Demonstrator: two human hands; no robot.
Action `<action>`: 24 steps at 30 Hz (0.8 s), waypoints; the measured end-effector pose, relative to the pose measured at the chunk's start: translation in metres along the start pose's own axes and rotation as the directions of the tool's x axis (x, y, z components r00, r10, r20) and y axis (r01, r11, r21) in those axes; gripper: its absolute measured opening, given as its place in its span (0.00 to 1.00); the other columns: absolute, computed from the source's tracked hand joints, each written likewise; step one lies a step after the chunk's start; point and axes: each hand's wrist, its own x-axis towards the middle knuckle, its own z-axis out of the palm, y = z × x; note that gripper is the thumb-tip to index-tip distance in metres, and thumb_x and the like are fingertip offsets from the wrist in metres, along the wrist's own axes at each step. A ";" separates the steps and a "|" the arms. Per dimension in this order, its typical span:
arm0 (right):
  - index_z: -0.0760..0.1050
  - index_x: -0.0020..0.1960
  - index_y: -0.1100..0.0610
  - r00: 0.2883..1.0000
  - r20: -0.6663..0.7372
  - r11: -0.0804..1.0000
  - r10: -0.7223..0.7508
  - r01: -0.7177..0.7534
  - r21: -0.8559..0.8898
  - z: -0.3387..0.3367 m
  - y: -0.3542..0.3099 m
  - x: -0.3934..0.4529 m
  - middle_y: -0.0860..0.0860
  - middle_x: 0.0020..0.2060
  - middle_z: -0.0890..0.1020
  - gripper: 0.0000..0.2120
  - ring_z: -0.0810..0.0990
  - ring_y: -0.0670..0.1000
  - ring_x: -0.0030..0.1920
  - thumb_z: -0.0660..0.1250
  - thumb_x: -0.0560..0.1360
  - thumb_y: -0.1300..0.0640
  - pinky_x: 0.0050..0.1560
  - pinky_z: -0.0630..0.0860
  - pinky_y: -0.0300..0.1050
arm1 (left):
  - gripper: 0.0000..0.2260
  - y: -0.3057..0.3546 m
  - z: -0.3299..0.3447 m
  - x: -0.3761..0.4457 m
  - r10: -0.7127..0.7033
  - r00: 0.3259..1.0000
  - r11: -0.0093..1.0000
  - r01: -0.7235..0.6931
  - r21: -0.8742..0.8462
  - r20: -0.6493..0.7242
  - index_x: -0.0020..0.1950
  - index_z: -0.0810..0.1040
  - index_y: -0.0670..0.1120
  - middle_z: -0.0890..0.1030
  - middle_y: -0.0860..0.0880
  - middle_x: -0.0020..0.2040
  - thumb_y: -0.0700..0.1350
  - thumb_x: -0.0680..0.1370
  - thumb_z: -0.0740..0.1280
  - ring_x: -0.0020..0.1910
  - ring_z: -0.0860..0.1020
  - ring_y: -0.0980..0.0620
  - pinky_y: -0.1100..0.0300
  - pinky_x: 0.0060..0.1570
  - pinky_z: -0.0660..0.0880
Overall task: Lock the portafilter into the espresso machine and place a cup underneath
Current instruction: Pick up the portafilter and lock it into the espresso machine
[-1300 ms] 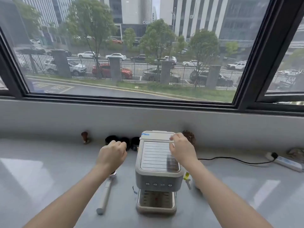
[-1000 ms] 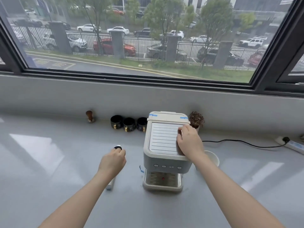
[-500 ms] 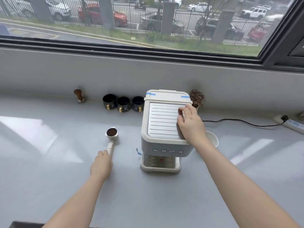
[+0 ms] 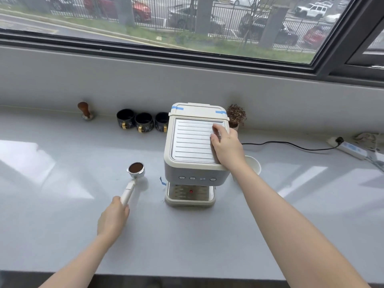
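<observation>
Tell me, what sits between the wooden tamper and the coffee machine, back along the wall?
Three dark cups stand in a row between the tamper and the machine, seen from the head view.

We see the espresso machine [image 4: 195, 154] standing mid-counter [image 4: 62, 225]. Left of it lies the portafilter [image 4: 134, 179], basket toward the window [image 4: 187, 23], handle toward us, with the left hand [image 4: 113, 219] on the handle's near end. The right hand [image 4: 226, 148] rests on the machine's top, at its right side. Just right of the machine stands a cup [image 4: 252, 166]. Behind, along the wall, 3 mugs [image 4: 143, 122] sit in a row, a tamper [image 4: 85, 111] left of them, a small plant [image 4: 235, 117] behind the machine's right corner. A power strip [image 4: 349, 149] lies far right.
</observation>
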 end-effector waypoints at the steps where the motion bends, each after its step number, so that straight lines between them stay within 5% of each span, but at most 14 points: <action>1: 0.65 0.70 0.44 1.000 0.007 1.000 0.005 -0.005 -0.010 -0.001 -0.001 -0.002 0.56 0.67 0.67 0.20 0.74 0.60 0.61 0.53 0.79 0.46 0.59 0.69 0.50 | 0.06 -0.005 0.000 -0.015 0.042 0.999 0.999 -0.042 0.016 -0.004 0.42 0.64 0.44 0.75 0.45 0.32 0.45 0.76 0.59 0.30 0.73 0.42 0.54 0.29 0.66; 9: 0.62 0.73 0.45 0.999 0.039 1.000 -0.004 0.004 0.005 -0.010 -0.002 -0.013 0.59 0.67 0.66 0.22 0.71 0.61 0.64 0.51 0.79 0.46 0.63 0.70 0.54 | 0.06 0.007 0.012 -0.083 0.259 0.959 0.962 -0.267 0.064 0.112 0.50 0.66 0.51 0.78 0.50 0.37 0.49 0.75 0.61 0.37 0.78 0.43 0.52 0.34 0.73; 24: 0.61 0.73 0.44 0.999 0.037 0.997 0.021 -0.018 -0.070 -0.004 -0.002 -0.006 0.59 0.68 0.65 0.22 0.71 0.62 0.64 0.50 0.79 0.45 0.62 0.69 0.52 | 0.07 0.081 -0.001 -0.089 0.378 0.926 0.923 -0.377 -0.074 -0.002 0.48 0.70 0.51 0.74 0.52 0.31 0.53 0.76 0.63 0.32 0.74 0.46 0.54 0.29 0.65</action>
